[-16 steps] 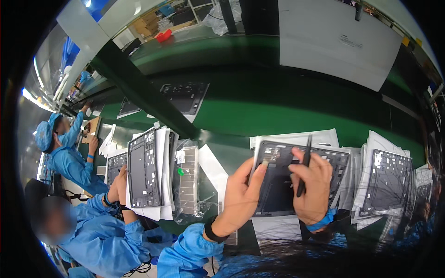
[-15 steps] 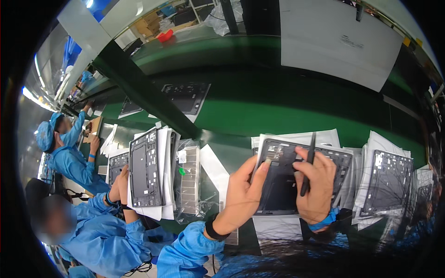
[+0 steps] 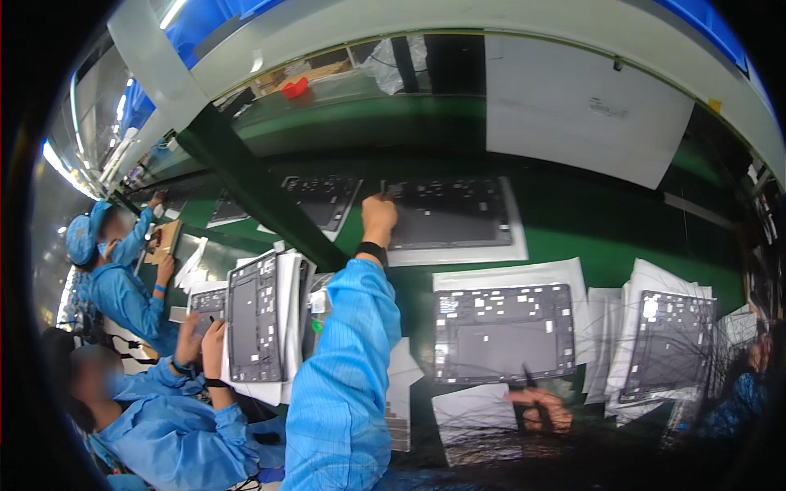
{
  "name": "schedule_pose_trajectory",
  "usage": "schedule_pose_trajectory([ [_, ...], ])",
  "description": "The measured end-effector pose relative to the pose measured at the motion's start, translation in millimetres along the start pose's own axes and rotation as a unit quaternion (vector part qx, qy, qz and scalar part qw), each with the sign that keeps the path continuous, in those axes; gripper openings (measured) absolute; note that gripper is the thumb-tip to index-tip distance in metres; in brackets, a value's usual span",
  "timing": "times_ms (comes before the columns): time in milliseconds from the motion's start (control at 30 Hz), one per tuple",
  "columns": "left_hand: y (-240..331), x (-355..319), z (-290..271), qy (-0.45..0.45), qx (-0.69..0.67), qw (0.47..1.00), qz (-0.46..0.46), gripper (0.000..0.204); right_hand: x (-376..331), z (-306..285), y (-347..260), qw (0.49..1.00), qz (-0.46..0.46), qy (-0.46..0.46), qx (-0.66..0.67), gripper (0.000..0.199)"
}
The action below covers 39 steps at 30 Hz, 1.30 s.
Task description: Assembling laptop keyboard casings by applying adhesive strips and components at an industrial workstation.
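My left hand [image 3: 379, 219] reaches far forward over the green surface, its fingers closed at the left edge of a dark tablet housing [image 3: 446, 214]. That housing lies flat on a white sheet. Low on the right, strands of hair partly cover my right hand [image 3: 542, 411], which is closed round a slim black pen-like tool [image 3: 529, 376]. Just above this hand rests another dark tablet housing [image 3: 503, 334], dotted with small white pieces, on white sheets. Neither hand touches this nearer housing.
To the right stands a stack of white sheets topped by a housing [image 3: 673, 344]. A green post [image 3: 254, 184] slants down at the left. Beside me a co-worker [image 3: 176, 425] handles items near another stacked housing [image 3: 254, 319]. Further housings [image 3: 321, 200] lie on the green surface [image 3: 565, 221].
My left hand has gone forward and left, and a housing now lies on the far green surface there. My right hand has drawn back and down with the tool. The view has shifted.
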<state>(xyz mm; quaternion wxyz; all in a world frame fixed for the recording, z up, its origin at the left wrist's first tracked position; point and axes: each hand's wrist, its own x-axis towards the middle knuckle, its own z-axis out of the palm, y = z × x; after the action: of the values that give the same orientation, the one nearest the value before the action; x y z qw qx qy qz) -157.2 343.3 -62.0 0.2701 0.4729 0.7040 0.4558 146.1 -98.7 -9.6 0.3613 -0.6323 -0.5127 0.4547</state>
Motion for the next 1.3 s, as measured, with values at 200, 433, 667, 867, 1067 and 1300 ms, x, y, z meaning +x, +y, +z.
schedule_pose_trajectory([
  [200, 1.4, 3.3, 8.7, 0.17, 0.299, 0.933, 0.105, 0.048, -19.5, 8.3, 23.1, 0.999, -0.013, -0.042, 0.002, 0.053],
  [433, 87.8, -203.7, -79.5, -0.312, 0.05, 0.895, 0.316, 0.053, 27.1, 17.8, -45.2, 0.979, 0.082, 0.012, 0.189, 0.022],
  [667, 34.8, -375.9, -179.4, -0.463, 0.175, 0.843, 0.213, 0.075, 1.8, 48.2, -29.0, 0.99, 0.001, -0.113, 0.089, 0.022],
  [867, 16.6, -407.2, -173.0, -0.447, 0.244, 0.826, 0.244, 0.11, -25.5, 42.6, -29.4, 0.991, 0.079, -0.108, -0.003, 0.018],
  [1067, 14.9, -409.4, -168.1, -0.445, 0.244, 0.828, 0.237, 0.11, -30.6, 47.8, -21.6, 0.992, 0.094, -0.086, 0.02, 0.018],
  [1300, 14.5, -410.2, -169.4, -0.446, 0.265, 0.824, 0.229, 0.11, -33.3, 51.0, -14.4, 0.992, 0.083, -0.095, 0.015, 0.018],
])
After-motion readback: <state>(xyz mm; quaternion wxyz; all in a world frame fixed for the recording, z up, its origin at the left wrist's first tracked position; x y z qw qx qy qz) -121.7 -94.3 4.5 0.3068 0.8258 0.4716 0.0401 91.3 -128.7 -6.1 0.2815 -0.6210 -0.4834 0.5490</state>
